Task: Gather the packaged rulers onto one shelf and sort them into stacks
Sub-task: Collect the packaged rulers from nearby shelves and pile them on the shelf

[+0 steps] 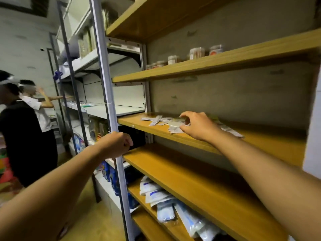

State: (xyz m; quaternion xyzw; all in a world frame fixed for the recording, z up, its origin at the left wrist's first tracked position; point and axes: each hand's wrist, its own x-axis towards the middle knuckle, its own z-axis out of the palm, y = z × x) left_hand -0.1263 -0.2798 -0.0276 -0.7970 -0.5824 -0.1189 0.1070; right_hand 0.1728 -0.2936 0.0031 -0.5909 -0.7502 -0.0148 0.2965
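Note:
Several packaged rulers (157, 120) lie scattered on a wooden shelf (271, 145) at chest height. My right hand (196, 125) reaches over them, with thumb and fingers pinching a pale packet (176, 122) in the middle of the pile. More packets (231, 130) lie to the right, partly hidden behind my wrist. My left hand (118, 145) grips the grey upright post (111, 105) of the shelf unit at the shelf's left end.
The wooden shelf below (199, 185) is bare. Lower down lie white and blue plastic bags (166, 200). Small jars (196, 53) stand on the shelf above. Two people (26, 127) stand at the left by a grey metal rack (97, 108).

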